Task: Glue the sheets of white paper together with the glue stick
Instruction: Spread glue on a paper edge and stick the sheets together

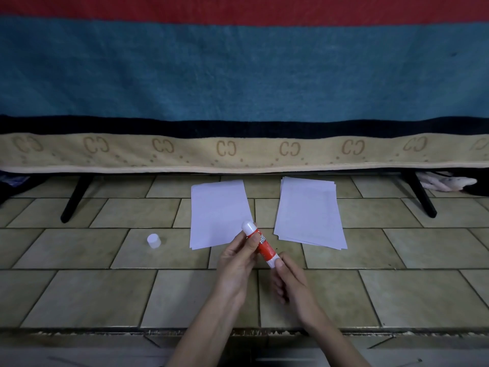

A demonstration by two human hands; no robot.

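Head view: both hands hold the red glue stick (260, 243) above the tiled floor (105, 295); left hand (238, 260) fingers wrap its upper body, right hand (287, 280) pinches its white base. White sheets (218, 213) lie beyond.

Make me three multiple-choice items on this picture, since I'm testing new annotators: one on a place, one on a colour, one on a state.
1. Where does the loose white cap lie?
A. on the tiled floor, left of the papers
B. on the right paper stack
C. in the right hand

2. What colour is the body of the glue stick?
A. blue
B. red
C. green

3. How is the glue stick held?
A. it lies on the floor untouched
B. by the left hand alone
C. by both hands

Key: 1 A, the cap stands on a tile left of the single sheet. 2 B, the label is red. 3 C, the left hand grips the barrel and the right hand pinches the base.
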